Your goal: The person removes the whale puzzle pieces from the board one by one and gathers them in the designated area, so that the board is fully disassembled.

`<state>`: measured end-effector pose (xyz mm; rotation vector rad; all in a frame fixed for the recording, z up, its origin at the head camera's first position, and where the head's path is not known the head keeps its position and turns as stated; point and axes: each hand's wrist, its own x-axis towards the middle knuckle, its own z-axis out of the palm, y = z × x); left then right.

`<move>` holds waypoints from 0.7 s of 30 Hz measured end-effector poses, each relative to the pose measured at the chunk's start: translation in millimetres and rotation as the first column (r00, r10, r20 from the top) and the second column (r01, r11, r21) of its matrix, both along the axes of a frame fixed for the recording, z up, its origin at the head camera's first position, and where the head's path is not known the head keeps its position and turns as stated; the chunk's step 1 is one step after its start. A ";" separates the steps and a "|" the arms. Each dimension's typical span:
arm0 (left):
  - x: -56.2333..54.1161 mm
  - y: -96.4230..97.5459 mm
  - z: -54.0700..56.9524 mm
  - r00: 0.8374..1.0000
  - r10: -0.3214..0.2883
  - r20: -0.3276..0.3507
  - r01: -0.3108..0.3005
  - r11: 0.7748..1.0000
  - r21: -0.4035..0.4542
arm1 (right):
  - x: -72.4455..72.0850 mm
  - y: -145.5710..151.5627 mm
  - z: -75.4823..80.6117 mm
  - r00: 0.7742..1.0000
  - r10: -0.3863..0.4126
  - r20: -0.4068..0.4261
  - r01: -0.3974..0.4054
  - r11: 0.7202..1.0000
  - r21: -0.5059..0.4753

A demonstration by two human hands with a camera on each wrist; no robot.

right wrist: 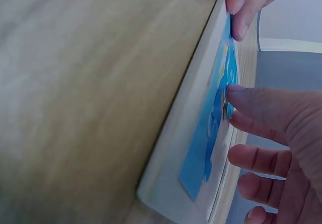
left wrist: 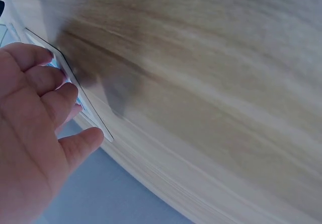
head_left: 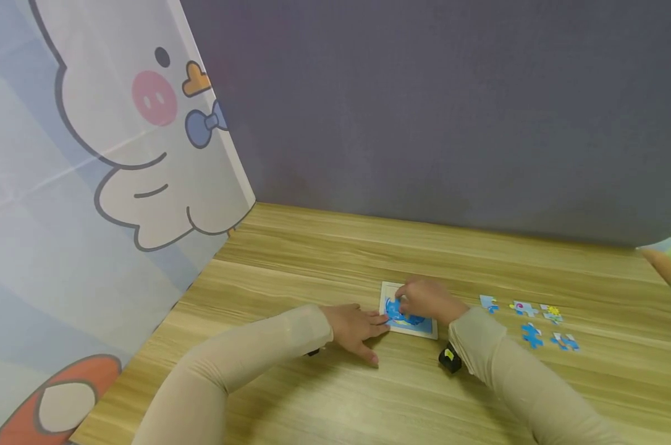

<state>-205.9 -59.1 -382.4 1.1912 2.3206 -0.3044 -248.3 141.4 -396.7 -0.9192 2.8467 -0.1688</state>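
Note:
A small jigsaw puzzle board (head_left: 432, 330) with a white rim lies on the wooden table, partly filled with blue pieces. My left hand (head_left: 354, 327) spreads its fingers flat, fingertips on the board's left edge. From the other side my right hand (head_left: 427, 298) reaches over the board. In the right wrist view its thumb and index finger pinch a blue puzzle piece (right wrist: 225, 108) low over the picture, the other fingers loosely bent. The right hand covers the board's upper right part in the head view.
Loose puzzle pieces lie to the right: a light blue one (head_left: 487, 301), one with a pink swirl (head_left: 523, 308), one with a yellow sun (head_left: 553, 312), a blue one (head_left: 532, 335) and a blue-and-white one (head_left: 565, 341). A grey panel (head_left: 424, 123) stands behind the table.

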 end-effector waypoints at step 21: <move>-2.1 2.9 -0.2 1.000 0.004 0.000 -0.004 1.000 -0.011 | -0.8 -8.2 1.8 0.956 -0.163 0.244 0.201 0.970 -0.137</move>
